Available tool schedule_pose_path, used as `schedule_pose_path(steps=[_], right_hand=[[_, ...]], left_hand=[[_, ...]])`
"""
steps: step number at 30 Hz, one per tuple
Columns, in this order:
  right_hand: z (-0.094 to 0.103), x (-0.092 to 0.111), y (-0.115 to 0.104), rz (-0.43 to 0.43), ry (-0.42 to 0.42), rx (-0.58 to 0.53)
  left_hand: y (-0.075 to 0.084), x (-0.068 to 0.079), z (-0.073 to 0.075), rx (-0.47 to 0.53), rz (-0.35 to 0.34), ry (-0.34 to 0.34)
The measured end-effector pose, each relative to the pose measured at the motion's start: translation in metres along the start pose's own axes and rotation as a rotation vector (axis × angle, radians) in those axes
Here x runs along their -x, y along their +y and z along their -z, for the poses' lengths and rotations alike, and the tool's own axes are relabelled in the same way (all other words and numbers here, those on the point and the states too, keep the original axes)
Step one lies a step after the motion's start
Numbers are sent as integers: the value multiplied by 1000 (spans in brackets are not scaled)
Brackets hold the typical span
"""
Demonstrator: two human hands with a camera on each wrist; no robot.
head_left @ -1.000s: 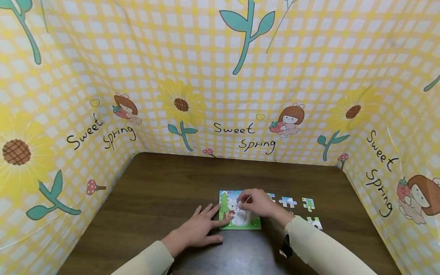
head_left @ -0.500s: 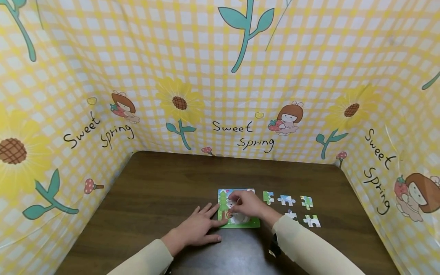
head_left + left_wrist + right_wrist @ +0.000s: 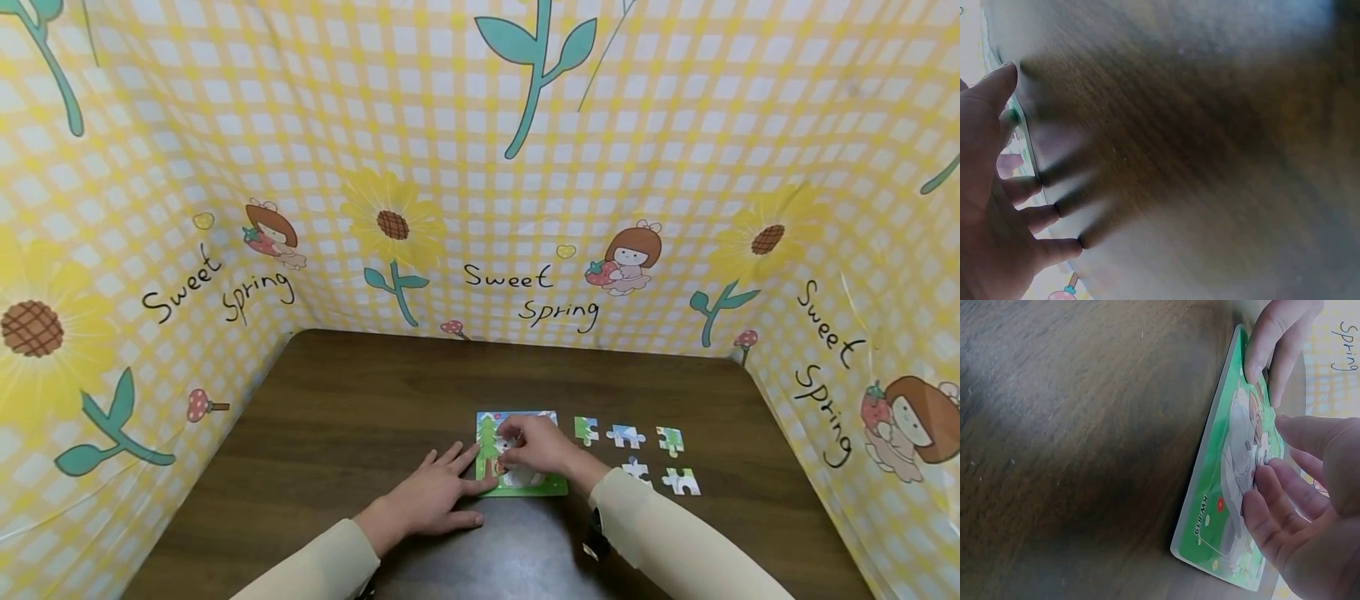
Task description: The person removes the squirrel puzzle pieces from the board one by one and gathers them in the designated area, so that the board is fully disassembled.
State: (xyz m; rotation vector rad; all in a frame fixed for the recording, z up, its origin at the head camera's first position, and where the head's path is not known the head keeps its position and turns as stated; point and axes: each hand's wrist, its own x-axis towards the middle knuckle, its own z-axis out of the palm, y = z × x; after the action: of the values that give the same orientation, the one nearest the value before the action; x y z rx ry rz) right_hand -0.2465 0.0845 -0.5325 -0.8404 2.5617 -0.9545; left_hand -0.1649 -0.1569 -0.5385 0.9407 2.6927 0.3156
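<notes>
A small jigsaw puzzle board [image 3: 557,489] with a green border, a tree and a white animal lies on the table. My left hand [image 3: 431,500] lies spread, its forefinger reaching over the board's lower left part and the other fingers on the tabletop. In the left wrist view, the fingers of this left hand [image 3: 997,181] line the board's edge. My right hand [image 3: 542,446] is bent over the board's middle, thumb and fingers pinching a puzzle piece [image 3: 1264,454] right at the picture's surface. Most of that piece is hidden by the fingers.
Loose puzzle pieces lie right of the board: a green one [image 3: 585,430], a blue and white one [image 3: 625,437], a green and yellow one [image 3: 670,441] and several more. A yellow checked cloth [image 3: 495,225] walls the dark wooden table [image 3: 360,400] at the back and sides.
My right hand has moved left with the puzzle piece and come down onto the board, uncovering loose pieces on the right; it barely moves over the last half second. The left hand stays in place.
</notes>
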Motion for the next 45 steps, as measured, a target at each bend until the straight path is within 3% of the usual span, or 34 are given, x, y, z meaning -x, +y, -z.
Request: schedule_pose_path(steps=[19,28,38,45], right_hand=[[-1,-4,-5,-16,45,2],[2,-4,-4,1,24,-62],[2,-4,-4,-54,65,-107],[4,-2,-3,-40,57,-123]], left_hand=[[7,-2,0,-46,7,-3],[3,-2,-4,-51,24,-6],[2,-1,-4,-37,37,-14],[2,-1,-4,-32,38,-13]])
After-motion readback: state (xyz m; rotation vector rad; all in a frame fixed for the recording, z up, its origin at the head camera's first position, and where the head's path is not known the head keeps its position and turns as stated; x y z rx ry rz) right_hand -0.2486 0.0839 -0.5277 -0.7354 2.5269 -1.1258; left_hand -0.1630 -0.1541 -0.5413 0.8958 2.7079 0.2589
